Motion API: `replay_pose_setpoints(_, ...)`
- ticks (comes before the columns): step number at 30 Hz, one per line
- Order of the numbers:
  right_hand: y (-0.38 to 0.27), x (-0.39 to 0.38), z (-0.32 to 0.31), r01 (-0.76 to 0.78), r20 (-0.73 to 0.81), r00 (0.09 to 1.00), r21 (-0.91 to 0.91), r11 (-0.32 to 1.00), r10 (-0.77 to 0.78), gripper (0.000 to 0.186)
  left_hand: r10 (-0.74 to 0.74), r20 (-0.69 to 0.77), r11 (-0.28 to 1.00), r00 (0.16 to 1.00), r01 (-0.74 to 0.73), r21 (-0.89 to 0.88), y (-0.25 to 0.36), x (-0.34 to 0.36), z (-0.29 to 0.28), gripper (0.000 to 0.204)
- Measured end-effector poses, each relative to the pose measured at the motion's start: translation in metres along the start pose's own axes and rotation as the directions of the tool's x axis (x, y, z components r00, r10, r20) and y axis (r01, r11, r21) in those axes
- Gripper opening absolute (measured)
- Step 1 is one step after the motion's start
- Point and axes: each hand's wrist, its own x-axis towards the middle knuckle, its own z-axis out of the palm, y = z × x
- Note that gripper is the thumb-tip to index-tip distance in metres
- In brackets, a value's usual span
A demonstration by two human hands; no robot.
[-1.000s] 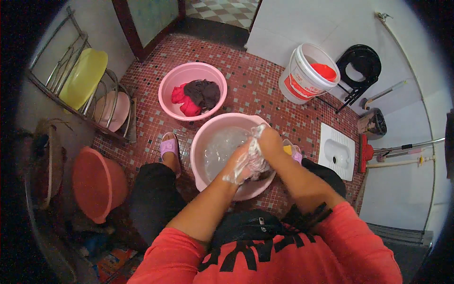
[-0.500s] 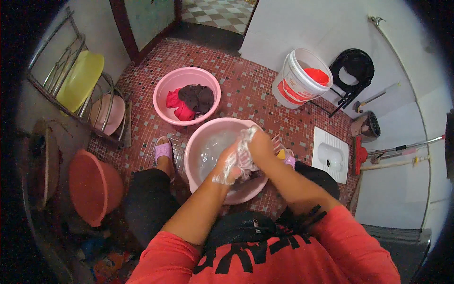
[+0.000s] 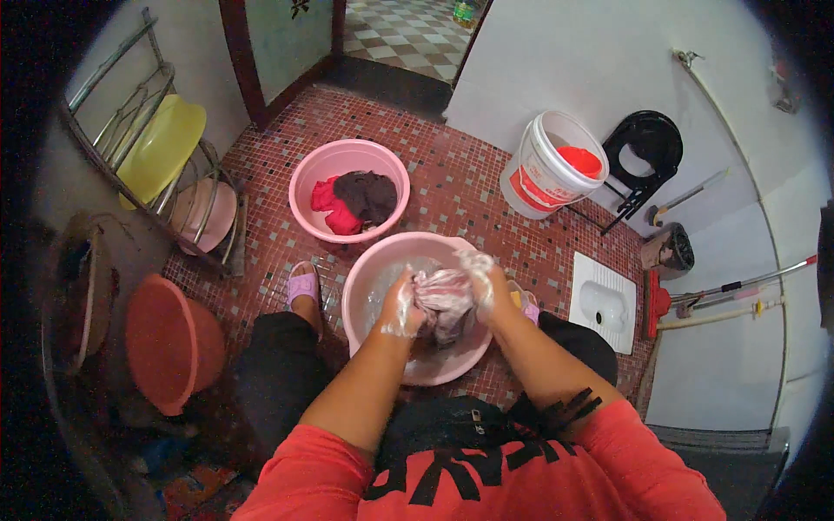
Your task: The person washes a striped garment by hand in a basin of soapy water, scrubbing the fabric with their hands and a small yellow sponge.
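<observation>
Between my two hands a soapy striped cloth [image 3: 444, 295], pinkish and white, is bunched up over a pink basin [image 3: 358, 340] of cloudy water. My left hand [image 3: 403, 306] grips its left side, with suds around the wrist. On the other side my right hand [image 3: 488, 286] is closed on the cloth, foam covering its back and knuckles. Part of the cloth hangs down into the basin, where its lower end is hard to make out. Just beyond stands a second pink basin [image 3: 300, 195] holding a red garment [image 3: 334, 208] and a dark garment [image 3: 368, 196].
A white bucket [image 3: 526, 193] with a red dipper [image 3: 579, 161] stands far right beside a black folding chair [image 3: 647, 143]. Right of my knee is a squat toilet [image 3: 580, 306]. At left are a metal rack [image 3: 111, 80] and an orange-red tub [image 3: 165, 343].
My hands, pressed together around the cloth before, have moved apart, and the cloth now shows stretched between them. The view has shifted slightly.
</observation>
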Motion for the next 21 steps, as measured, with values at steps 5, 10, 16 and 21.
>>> replay_pose_setpoints(5,0.053,-0.034,0.047,0.531,0.457,0.847,-0.714,0.456,-0.271,0.019,-0.009,-0.097,0.973,0.995,0.031,0.229,0.003,0.012,-0.048,0.040)
replay_pose_setpoints(10,-0.003,0.002,0.004,0.666,0.402,0.726,-0.614,0.423,-0.558,0.017,-0.036,0.102,0.981,0.994,0.016,0.192,-0.030,-0.004,0.013,0.035)
replay_pose_setpoints(16,-0.011,-0.066,0.075,0.550,0.470,0.831,-0.777,0.306,-0.299,0.014,0.155,0.113,0.938,0.981,-0.182,0.294,0.011,0.013,-0.050,0.032)
replay_pose_setpoints(21,0.019,0.002,0.010,0.258,0.138,0.953,-0.833,0.489,-0.269,0.015,0.242,0.214,0.804,0.946,-0.319,0.502,-0.025,-0.021,0.001,0.030)
